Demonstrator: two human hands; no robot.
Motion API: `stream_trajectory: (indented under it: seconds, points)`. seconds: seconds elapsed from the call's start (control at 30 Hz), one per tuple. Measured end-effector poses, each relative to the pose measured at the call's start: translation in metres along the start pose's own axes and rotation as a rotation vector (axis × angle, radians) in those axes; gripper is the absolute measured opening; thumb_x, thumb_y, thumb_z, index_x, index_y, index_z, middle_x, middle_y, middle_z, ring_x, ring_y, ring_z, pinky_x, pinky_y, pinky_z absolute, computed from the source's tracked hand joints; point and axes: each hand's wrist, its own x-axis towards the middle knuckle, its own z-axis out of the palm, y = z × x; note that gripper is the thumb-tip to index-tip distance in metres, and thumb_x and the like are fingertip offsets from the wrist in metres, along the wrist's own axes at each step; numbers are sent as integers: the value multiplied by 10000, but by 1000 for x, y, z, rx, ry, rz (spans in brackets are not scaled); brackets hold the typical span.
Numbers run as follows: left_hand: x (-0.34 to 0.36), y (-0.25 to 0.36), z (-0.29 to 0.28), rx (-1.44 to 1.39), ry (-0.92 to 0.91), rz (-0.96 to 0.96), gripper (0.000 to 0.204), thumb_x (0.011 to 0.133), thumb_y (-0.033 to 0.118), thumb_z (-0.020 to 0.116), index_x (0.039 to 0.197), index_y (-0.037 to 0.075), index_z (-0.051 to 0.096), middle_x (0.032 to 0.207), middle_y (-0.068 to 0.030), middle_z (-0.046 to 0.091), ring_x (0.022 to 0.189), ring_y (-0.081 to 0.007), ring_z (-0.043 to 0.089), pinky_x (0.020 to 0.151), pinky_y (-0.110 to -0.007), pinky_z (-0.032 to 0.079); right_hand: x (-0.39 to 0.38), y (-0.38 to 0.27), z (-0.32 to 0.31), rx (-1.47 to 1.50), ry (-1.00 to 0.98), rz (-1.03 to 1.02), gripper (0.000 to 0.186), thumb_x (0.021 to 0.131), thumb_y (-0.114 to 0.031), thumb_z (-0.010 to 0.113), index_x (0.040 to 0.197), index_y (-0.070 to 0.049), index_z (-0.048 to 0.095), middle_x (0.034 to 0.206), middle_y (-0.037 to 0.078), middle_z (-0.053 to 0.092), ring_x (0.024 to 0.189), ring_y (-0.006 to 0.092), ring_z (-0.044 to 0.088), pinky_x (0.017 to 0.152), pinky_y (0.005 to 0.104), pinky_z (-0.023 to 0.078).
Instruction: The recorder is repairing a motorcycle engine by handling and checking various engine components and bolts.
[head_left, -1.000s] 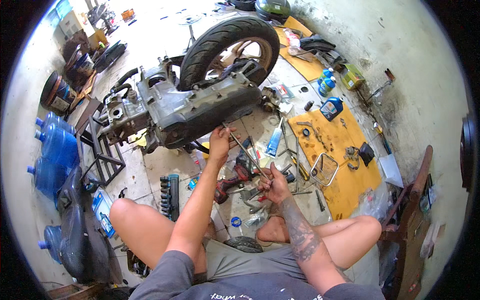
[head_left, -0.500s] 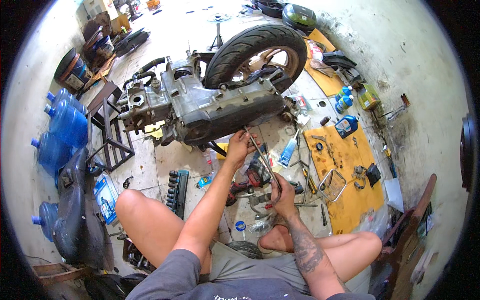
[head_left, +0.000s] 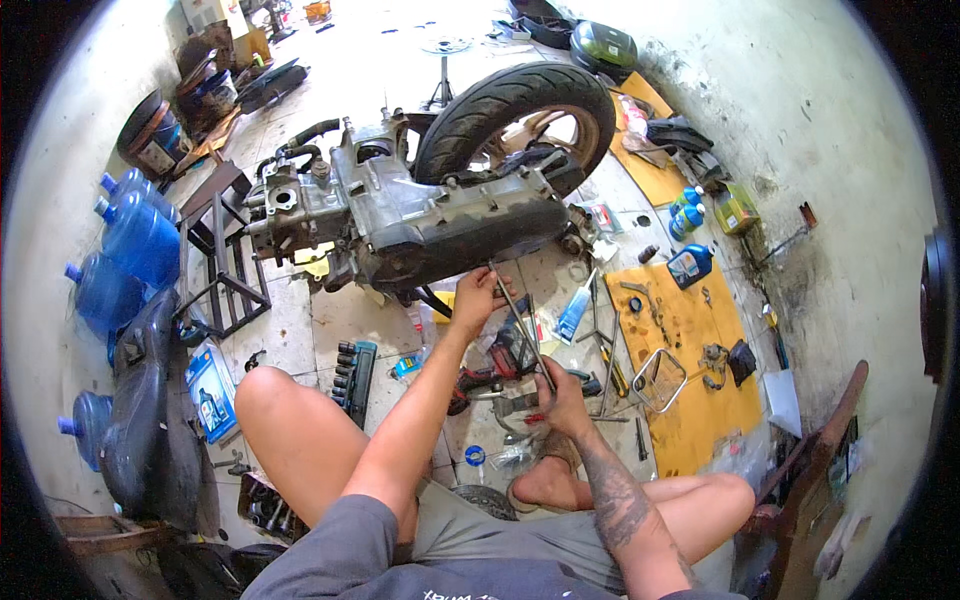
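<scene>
Both my hands are on a long, thin metal rod (head_left: 524, 330), which slants from the lower edge of the engine down toward me. My left hand (head_left: 478, 300) closes its fingers around the rod's upper end, close under the black side cover (head_left: 470, 237). My right hand (head_left: 565, 402) is wrapped around the lower end; what kind of tool it is does not show. The scooter engine (head_left: 390, 200) lies across in front of me, with its rear wheel (head_left: 510, 110) attached at the far right. The rod's tip at the cover is partly hidden by my left fingers.
A red and black power tool (head_left: 505, 355) and a socket set (head_left: 352, 385) lie before my legs. Right of them is yellow cardboard (head_left: 690, 400) with small parts, and bottles (head_left: 690, 265) stand behind. At left are a metal frame (head_left: 225, 270) and blue water jugs (head_left: 140, 240).
My right hand and the rod's lower end have shifted slightly left, so the rod stands a little steeper. My left hand stays at the cover's edge. The whole view has shifted slightly.
</scene>
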Motion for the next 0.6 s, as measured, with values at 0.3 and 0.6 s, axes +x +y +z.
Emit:
stream_trajectory:
  seconds: [0.3,0.6]
  points:
    - [-135,-9,-9,1014,-732,1078,749,724,319,753,1385,86,487,1450,-152,452,1295,-360,468,1073,-525,356,1,-3,-3,-37,-65,13,451,764,-80,677,1208,-78,598,901,193,685,867,374,667,726,475,515]
    - [-125,-6,68,780,-804,854,197,789,183,639,916,34,668,925,-151,645,919,-365,605,808,-463,457,7,17,9,14,-84,-139,344,803,-119,669,1129,-15,631,978,203,670,932,331,663,773,395,516]
